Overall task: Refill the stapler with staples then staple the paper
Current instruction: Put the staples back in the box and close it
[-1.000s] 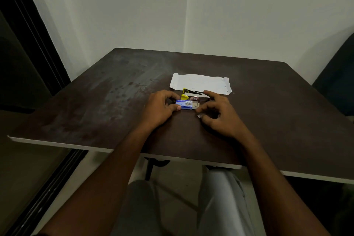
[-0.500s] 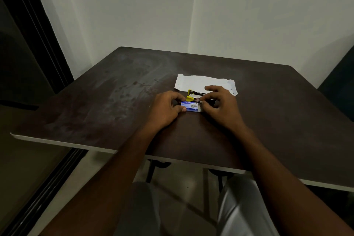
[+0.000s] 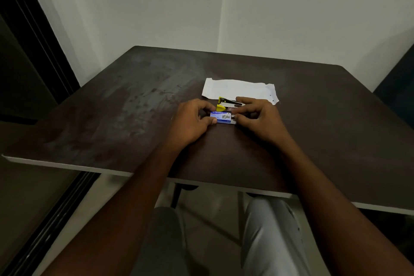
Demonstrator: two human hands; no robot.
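A small blue staple box (image 3: 221, 117) lies on the dark table (image 3: 125, 119) between my hands. My left hand (image 3: 191, 122) pinches its left end with thumb and fingers. My right hand (image 3: 257, 117) grips its right end, fingertips at the box's open side. Just behind the box sits a yellow and black stapler (image 3: 226, 105), opened up, partly hidden by my right fingers. A folded white paper (image 3: 237, 88) lies flat behind the stapler.
The table's near edge (image 3: 67, 167) runs white below my forearms. Walls stand close behind the table, a dark door frame (image 3: 33, 29) at the left and a dark chair (image 3: 398, 87) at the right.
My right hand has moved from the table in to the right end of the staple box. The left hand keeps its hold. The camera has shifted slightly.
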